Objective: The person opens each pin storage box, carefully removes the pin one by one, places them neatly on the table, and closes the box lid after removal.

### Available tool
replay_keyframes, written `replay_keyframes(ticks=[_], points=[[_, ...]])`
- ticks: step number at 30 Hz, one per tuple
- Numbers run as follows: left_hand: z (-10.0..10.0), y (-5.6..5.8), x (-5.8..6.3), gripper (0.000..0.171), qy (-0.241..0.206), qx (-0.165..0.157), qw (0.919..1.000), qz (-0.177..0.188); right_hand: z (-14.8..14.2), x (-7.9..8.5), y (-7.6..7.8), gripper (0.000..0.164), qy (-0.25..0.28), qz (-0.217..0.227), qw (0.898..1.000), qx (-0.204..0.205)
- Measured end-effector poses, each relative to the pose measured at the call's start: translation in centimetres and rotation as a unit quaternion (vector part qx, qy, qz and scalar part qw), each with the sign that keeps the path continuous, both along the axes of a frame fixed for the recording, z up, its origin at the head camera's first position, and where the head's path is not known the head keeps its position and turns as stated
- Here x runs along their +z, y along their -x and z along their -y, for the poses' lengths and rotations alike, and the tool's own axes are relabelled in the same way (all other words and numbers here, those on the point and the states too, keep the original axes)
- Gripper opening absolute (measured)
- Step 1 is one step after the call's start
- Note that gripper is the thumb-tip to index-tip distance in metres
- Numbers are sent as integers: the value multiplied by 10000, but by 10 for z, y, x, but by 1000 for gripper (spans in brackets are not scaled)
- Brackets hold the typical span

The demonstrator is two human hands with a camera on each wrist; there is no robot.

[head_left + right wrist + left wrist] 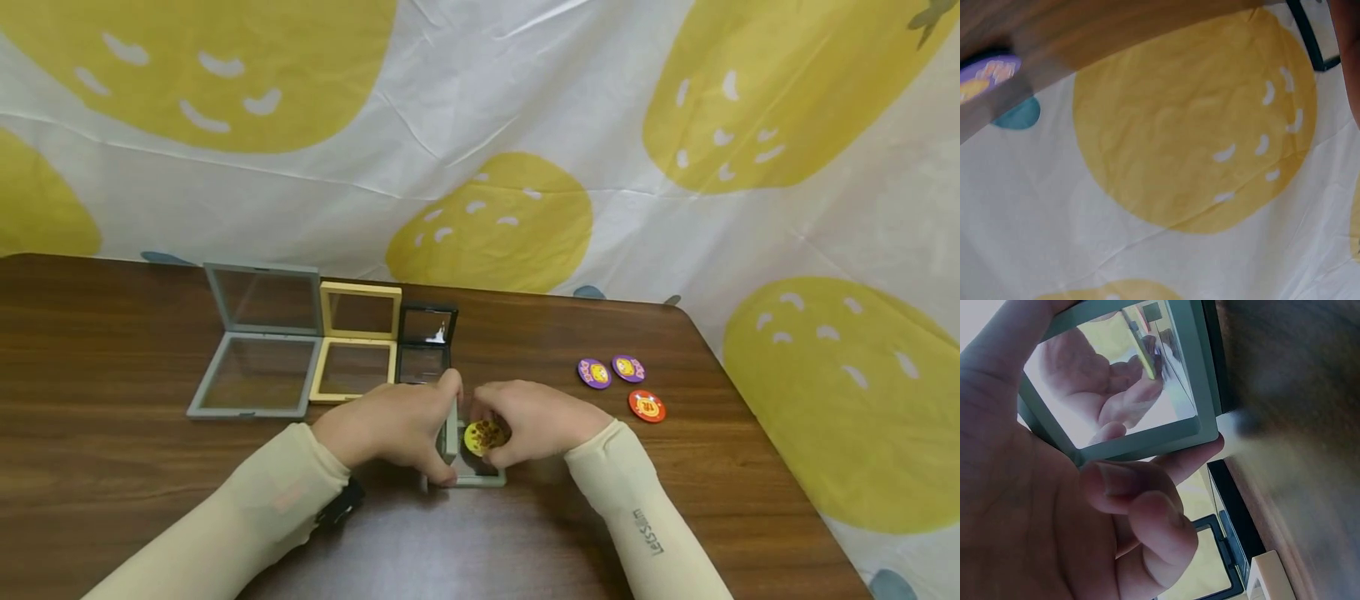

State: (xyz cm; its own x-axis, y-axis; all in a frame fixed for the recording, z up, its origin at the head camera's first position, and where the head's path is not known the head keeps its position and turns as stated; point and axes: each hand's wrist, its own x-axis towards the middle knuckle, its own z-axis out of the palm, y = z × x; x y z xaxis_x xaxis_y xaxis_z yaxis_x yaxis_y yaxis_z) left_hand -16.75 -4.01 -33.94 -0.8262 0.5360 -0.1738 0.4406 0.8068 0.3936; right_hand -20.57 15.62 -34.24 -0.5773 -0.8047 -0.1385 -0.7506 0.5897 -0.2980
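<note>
My left hand (393,423) grips the raised half of a small grey-green hinged display frame (480,481), thumb at the near end and fingers at the far end. In the left wrist view the frame's lid (1141,445) has a clear film window, and the other hand shows through it. Over the frame's lower half, my right hand (542,419) pinches a round yellow badge (477,437) with a dark brown pattern. The fingers partly cover the badge, so whether it touches the film cannot be told. The right wrist view shows only an edge of the hand.
Left of the hands stand three open frames: a large grey one (247,412), a cream one (352,339) and a small black one (402,321). Two purple badges (595,374) and a red badge (647,406) lie to the right. A lemon-patterned cloth (495,108) hangs behind the table.
</note>
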Motion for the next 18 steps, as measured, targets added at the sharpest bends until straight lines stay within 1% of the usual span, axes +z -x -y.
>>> replay_keyframes(ticks=[9, 14, 18], points=[[0, 0, 0, 74, 44, 19, 10000, -11, -10, 11, 2, 30, -134, 144, 9992, -360], [0, 0, 0, 74, 32, 45, 10000, -3, -13, 11, 4, 31, -272, 151, 9984, -478], [0, 0, 0, 74, 62, 46, 10000, -1, -18, 11, 5, 32, -330, 58, 9979, -554]])
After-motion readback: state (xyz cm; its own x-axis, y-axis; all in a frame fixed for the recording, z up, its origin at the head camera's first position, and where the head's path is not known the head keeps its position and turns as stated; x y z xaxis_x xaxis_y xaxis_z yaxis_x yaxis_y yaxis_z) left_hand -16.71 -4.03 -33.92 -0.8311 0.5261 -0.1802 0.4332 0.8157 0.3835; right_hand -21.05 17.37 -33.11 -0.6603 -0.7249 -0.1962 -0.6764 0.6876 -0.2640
